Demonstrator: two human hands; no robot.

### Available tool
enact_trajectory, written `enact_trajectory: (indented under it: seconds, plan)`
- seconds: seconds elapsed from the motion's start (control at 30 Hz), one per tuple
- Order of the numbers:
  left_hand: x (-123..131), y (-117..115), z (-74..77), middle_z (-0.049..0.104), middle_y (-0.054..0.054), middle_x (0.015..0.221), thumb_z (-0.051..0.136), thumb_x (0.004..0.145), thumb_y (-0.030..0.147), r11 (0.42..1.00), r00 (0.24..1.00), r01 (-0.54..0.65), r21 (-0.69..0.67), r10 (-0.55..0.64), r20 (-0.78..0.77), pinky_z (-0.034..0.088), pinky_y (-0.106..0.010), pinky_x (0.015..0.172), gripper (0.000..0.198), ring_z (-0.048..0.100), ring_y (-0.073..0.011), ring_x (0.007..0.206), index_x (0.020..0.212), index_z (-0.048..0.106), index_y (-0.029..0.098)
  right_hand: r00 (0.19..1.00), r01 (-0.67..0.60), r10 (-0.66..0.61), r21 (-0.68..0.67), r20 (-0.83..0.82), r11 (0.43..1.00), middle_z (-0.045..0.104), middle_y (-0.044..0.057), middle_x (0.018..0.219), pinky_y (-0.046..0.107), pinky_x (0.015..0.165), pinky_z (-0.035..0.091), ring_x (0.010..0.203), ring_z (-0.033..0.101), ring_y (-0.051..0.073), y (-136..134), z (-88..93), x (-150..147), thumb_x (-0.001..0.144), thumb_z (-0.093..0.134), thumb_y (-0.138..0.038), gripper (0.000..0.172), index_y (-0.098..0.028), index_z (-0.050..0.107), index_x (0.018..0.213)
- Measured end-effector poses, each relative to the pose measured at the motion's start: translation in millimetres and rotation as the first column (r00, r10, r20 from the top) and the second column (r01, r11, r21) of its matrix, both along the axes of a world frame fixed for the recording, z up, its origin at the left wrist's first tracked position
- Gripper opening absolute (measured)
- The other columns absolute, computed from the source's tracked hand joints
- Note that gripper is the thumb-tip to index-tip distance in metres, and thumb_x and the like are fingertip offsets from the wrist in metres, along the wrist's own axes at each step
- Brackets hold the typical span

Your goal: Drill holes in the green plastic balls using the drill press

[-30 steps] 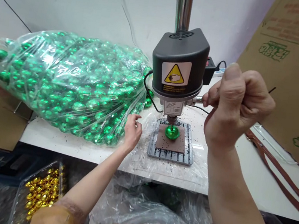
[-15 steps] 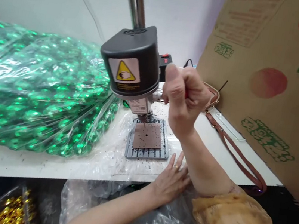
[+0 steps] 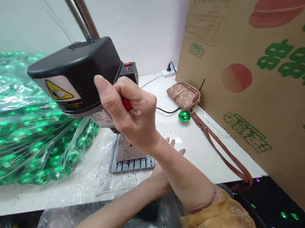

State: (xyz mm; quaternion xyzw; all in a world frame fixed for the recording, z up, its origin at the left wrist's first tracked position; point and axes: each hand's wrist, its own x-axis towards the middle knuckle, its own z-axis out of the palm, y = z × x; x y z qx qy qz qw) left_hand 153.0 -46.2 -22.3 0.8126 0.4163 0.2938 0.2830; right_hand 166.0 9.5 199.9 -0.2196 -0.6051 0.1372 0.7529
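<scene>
My right hand (image 3: 131, 112) is closed round the red-knobbed feed handle (image 3: 127, 104) of a small bench drill press (image 3: 90, 69), to the right of its black head. Below the head, a brown square board (image 3: 131, 155) with a small dark hole lies on the slotted grey base (image 3: 132, 166), dotted with dark crumbs. My left hand (image 3: 158, 173) reaches forward under my right forearm, beside the base, with its fingers stretched out and nothing visible in them. The forearm hides part of that hand. Beyond its fingertips, a shiny green faceted ball (image 3: 184, 116) rests on the white table.
A large clear bag of green shiny balls (image 3: 23, 128) fills the left side. A brown purse (image 3: 183, 95) with a strap lies at the back right, before a big cardboard box (image 3: 256, 119). A power strip (image 3: 168, 72) and black cable lie behind.
The view has swung right, bringing the purse and green ball into sight. My left hand has moved forward from the table's front edge. My right hand stays on the handle.
</scene>
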Motion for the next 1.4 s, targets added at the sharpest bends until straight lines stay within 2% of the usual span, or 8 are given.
enact_trajectory:
  seconds: [0.27, 0.43, 0.67, 0.8, 0.9, 1.03, 1.13, 1.4]
  plan:
    - [58, 105, 33.3, 0.029, -0.017, 0.174, 0.058, 0.093, 0.008, 0.952, 0.939, -0.144, 0.270, 0.217, -0.265, 0.026, -0.069, 0.128, 0.070, 0.016, -0.0455, 0.165, 0.159, 0.047, 0.027, 0.997, -0.081, 0.081, -0.015, -0.018, 0.997, 0.028, -0.007, 0.070, 0.019, 0.067, 0.046, 0.063, 0.032, 0.004, 0, -0.6, 1, 0.103, 0.052, -0.030, 0.043, -0.024, 0.026, 0.069]
    - [63, 149, 52.9, 0.054, -0.022, 0.148, 0.051, 0.094, 0.001, 0.970, 0.889, -0.146, 0.196, 0.215, -0.403, 0.044, -0.057, 0.115, 0.051, 0.047, -0.0391, 0.145, 0.139, 0.063, 0.022, 0.999, -0.053, 0.053, -0.017, -0.003, 0.998, 0.029, -0.007, 0.068, 0.020, 0.066, 0.044, 0.064, 0.032, 0.005, 0, 2.2, 3, 0.102, 0.053, -0.027, 0.045, -0.024, 0.024, 0.068]
    - [47, 63, 50.0, 0.061, -0.017, 0.125, 0.071, 0.087, 0.013, 0.991, 0.931, -0.124, 0.056, 0.136, -0.339, 0.055, -0.047, 0.092, 0.036, 0.060, -0.0342, 0.113, 0.121, 0.066, 0.021, 0.986, -0.145, 0.151, 0.086, -0.073, 0.986, 0.029, -0.008, 0.067, 0.020, 0.065, 0.043, 0.063, 0.032, 0.004, 2, -0.3, 4, 0.100, 0.057, -0.021, 0.042, -0.023, 0.029, 0.069]
    - [-9, -18, 36.6, 0.069, -0.009, 0.119, 0.073, 0.087, 0.023, 0.993, 0.996, 0.089, -0.081, -0.086, 0.039, 0.057, -0.045, 0.094, 0.029, 0.065, -0.0297, 0.107, 0.115, 0.070, 0.028, 0.983, -0.159, 0.168, 0.109, -0.076, 0.981, 0.026, -0.008, 0.067, 0.022, 0.062, 0.039, 0.063, 0.029, 0.004, 2, -1.4, 6, 0.101, 0.057, -0.022, 0.042, -0.023, 0.030, 0.069]
    - [-63, -53, 37.2, 0.071, -0.009, 0.126, 0.077, 0.089, 0.035, 0.987, 0.969, 0.021, -0.162, 0.020, 0.248, 0.057, -0.044, 0.100, 0.032, 0.066, -0.0293, 0.115, 0.119, 0.071, 0.027, 0.983, -0.163, 0.169, 0.078, -0.076, 0.984, 0.024, -0.007, 0.067, 0.022, 0.060, 0.035, 0.062, 0.026, 0.004, -1, -0.7, 6, 0.100, 0.058, -0.022, 0.044, -0.022, 0.029, 0.067]
    - [-121, -47, 52.7, 0.073, -0.007, 0.116, 0.077, 0.092, 0.049, 0.807, 0.594, -0.195, -0.558, 0.550, 0.588, 0.060, -0.037, 0.093, 0.039, 0.070, -0.0217, 0.104, 0.123, 0.069, 0.026, 0.985, -0.123, 0.128, 0.047, -0.114, 0.991, 0.029, -0.007, 0.064, 0.022, 0.055, 0.033, 0.059, 0.028, 0.003, -4, -0.5, 5, 0.101, 0.058, -0.023, 0.043, -0.021, 0.033, 0.065]
    - [-147, -25, 64.8, 0.072, -0.005, 0.115, 0.080, 0.089, 0.053, 0.737, 0.336, -0.101, -0.668, 0.658, 0.674, 0.065, -0.037, 0.087, 0.043, 0.072, -0.0194, 0.097, 0.120, 0.069, 0.026, 0.986, -0.082, 0.085, 0.032, -0.141, 0.996, 0.030, -0.007, 0.060, 0.023, 0.051, 0.032, 0.056, 0.029, 0.004, -3, -2.1, 4, 0.100, 0.060, -0.026, 0.046, -0.021, 0.034, 0.063]
    - [-164, -9, 63.5, 0.073, -0.006, 0.113, 0.082, 0.085, 0.056, 0.737, 0.369, -0.038, -0.675, 0.638, 0.676, 0.064, -0.034, 0.083, 0.052, 0.072, -0.0189, 0.095, 0.123, 0.069, 0.024, 0.989, -0.032, 0.037, 0.033, -0.142, 0.999, 0.035, -0.008, 0.057, 0.028, 0.047, 0.031, 0.050, 0.037, 0.005, 3, -8.4, 5, 0.100, 0.060, -0.042, 0.046, -0.023, 0.037, 0.065]
